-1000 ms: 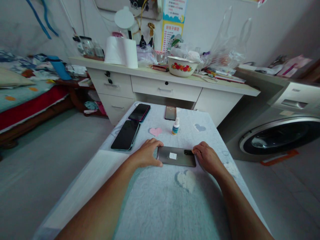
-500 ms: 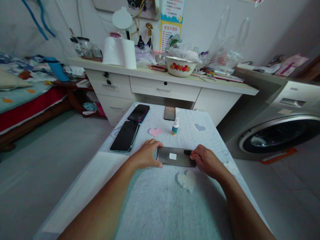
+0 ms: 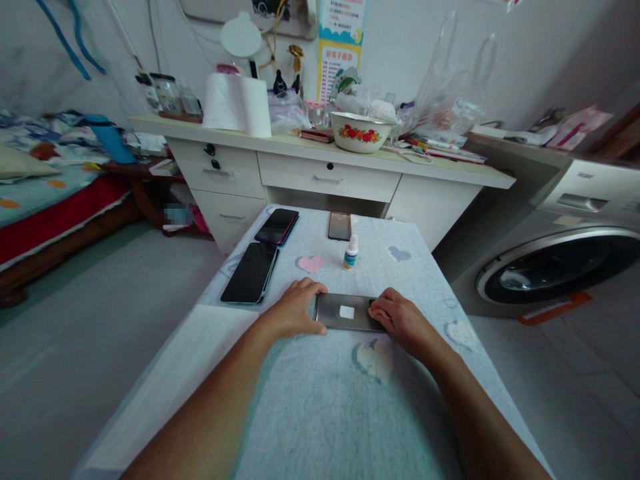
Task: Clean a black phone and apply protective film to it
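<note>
A grey phone [image 3: 333,312] lies back up on the cloth-covered table [image 3: 310,400], with a small white label in the middle of its back. My left hand [image 3: 297,308] grips its left end between thumb and fingers. Over the right end, my right hand [image 3: 400,319] has its fingers bunched together against the back, covering most of the dark camera block. Whether something small is pinched in those fingers is hidden. Just beyond the phone stands a small white spray bottle [image 3: 351,253] with a blue and yellow label.
Two dark phones, a nearer one [image 3: 250,273] and a farther one [image 3: 277,227], lie at the table's left. Another phone or case [image 3: 340,226] lies at the far edge. Behind is a white desk [image 3: 330,175] bearing a flowered bowl [image 3: 361,132]; a washing machine [image 3: 565,220] stands right.
My right hand has slid a little left along the phone's back, now covering more of the camera block. The left hand keeps its grip and the phone stays in place.
</note>
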`<state>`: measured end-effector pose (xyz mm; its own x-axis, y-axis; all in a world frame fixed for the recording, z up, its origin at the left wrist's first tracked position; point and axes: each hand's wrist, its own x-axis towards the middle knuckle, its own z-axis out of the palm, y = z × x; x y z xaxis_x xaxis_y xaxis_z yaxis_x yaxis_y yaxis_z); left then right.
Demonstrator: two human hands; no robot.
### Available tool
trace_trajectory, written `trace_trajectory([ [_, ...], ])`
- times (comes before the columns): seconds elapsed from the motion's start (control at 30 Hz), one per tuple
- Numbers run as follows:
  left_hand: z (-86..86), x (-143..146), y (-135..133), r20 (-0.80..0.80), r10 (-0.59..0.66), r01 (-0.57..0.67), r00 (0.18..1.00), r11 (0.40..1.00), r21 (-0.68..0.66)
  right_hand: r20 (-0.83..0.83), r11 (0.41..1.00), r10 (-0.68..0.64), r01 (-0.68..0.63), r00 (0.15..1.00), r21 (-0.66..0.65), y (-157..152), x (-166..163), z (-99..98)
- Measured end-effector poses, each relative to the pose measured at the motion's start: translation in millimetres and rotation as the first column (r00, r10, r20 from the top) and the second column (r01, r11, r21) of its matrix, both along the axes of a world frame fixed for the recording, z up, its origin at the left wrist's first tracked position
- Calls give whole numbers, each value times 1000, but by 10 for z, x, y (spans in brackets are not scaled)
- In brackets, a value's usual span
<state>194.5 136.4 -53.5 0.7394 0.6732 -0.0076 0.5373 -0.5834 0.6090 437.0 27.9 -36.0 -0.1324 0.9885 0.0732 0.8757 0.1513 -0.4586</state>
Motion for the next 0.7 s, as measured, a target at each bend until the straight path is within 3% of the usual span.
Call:
trace_trajectory([
  [0.7, 15, 8, 10, -2, 7, -7, 1000, 1000, 0, -15, 1000, -28, 28, 999, -9, -55, 256, 120],
])
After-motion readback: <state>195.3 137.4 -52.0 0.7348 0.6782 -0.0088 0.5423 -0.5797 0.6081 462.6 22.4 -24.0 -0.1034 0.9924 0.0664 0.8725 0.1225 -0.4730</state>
